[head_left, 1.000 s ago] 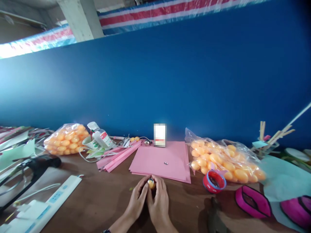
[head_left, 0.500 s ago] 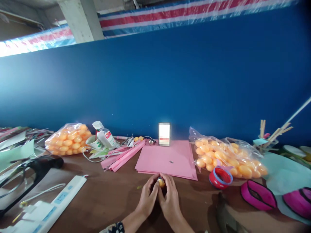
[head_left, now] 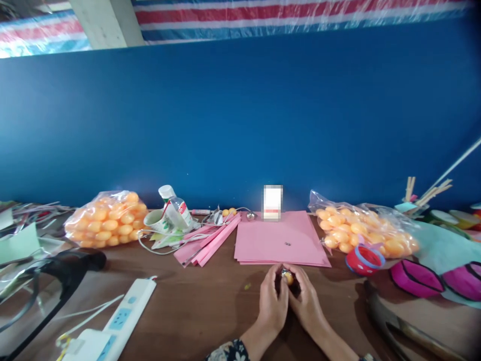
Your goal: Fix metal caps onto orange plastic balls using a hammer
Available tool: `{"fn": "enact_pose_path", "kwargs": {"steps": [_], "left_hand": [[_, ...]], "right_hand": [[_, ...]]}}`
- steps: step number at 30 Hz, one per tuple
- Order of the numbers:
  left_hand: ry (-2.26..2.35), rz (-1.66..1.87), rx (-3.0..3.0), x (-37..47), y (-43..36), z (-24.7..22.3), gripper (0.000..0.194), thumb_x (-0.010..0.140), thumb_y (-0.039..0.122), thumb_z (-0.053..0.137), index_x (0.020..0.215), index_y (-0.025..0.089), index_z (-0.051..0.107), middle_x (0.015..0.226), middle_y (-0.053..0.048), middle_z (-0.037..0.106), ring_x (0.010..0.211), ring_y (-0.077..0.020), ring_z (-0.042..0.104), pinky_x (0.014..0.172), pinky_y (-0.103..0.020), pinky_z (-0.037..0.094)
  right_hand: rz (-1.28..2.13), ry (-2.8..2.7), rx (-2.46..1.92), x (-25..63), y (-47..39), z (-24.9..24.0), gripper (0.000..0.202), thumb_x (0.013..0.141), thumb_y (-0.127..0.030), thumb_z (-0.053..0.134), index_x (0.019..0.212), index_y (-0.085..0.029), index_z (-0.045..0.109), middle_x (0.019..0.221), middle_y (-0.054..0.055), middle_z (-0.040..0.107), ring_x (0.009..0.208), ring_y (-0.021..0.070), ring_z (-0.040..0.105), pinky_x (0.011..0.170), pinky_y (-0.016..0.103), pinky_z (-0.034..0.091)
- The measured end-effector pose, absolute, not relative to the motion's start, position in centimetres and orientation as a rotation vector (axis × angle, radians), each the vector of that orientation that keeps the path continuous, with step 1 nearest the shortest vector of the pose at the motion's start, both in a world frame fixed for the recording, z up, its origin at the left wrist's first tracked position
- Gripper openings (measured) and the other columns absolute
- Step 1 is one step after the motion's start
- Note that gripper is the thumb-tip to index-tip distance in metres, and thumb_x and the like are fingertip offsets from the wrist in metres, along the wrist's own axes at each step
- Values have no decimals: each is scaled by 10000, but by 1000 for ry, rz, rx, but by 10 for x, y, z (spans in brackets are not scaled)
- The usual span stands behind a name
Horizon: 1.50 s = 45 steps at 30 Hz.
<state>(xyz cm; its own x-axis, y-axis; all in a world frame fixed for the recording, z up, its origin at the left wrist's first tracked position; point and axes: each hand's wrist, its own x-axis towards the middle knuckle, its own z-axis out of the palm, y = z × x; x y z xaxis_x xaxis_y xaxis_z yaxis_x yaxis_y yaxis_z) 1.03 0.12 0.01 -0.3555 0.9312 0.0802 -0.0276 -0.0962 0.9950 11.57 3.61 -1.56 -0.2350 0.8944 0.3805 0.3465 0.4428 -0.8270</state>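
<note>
Behind the brown tabletop (head_left: 203, 308) rose a plain blue partition (head_left: 225, 115). Just in front of the pink sheets (head_left: 266, 238), the left hand (head_left: 272, 298) and the right hand (head_left: 306, 298) met, their fingers closed from both sides on a small yellow-and-silver piece (head_left: 288, 278). Whether it rested on the tabletop or was held just above it could not be told. So small and seemingly rounded a thing probably wanted light, even pressure from each hand, since a harder push from one side might have turned it or sent it rolling. Leaving its top uncovered between the hands seemed sound, as the grip could be watched. Tiny shiny bits (head_left: 287, 244) lay on the sheets, so slow fingers seemed wise near them.
</note>
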Motion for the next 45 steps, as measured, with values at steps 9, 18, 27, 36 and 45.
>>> {"fn": "enact_pose_path", "kwargs": {"steps": [9, 18, 27, 36, 45], "left_hand": [[1461, 1435, 1157, 8, -2, 8, 365, 839, 293, 403, 1136, 135, 543, 1123, -135, 591, 1028, -208, 540, 926, -324, 383], [1509, 1414, 1182, 7, -3, 6, 366, 841, 281, 402, 1146, 120, 522, 1146, -145, 575, 1053, -206, 529, 939, -324, 382], [1445, 1515, 1167, 7, 1, -6, 343, 812, 297, 471, 1118, 161, 543, 1131, -120, 591, 1056, -213, 536, 942, -352, 389], [1365, 1539, 1114, 3, 4, 3, 334, 757, 292, 569, 1068, 172, 568, 1069, -95, 628, 1007, -215, 574, 916, -364, 419], [1343, 1529, 917, 9, -4, 19, 386, 671, 261, 660, 1043, 177, 602, 1087, -107, 636, 1010, -239, 588, 894, -380, 452]], "right_hand": [[666, -1833, -1140, 119, 39, -27, 380, 738, -342, 557, 1086, -190, 538, 1070, 111, 601, 974, 254, 581, 835, 377, 489], [684, -1835, -1118, 116, 39, -23, 364, 751, -341, 555, 1086, -203, 523, 1074, 99, 600, 978, 244, 581, 839, 369, 494], [757, -1794, -1038, 112, 37, -16, 335, 765, -296, 570, 1084, -210, 512, 1076, 87, 590, 1000, 233, 563, 865, 355, 473], [1010, -1602, -989, 114, 35, -13, 384, 776, -229, 568, 1148, -213, 474, 1148, 92, 553, 1063, 227, 532, 911, 373, 448], [1529, -1281, -809, 126, 28, 16, 323, 784, -220, 559, 1106, -205, 543, 1110, 77, 608, 1047, 219, 556, 937, 376, 420]]}}
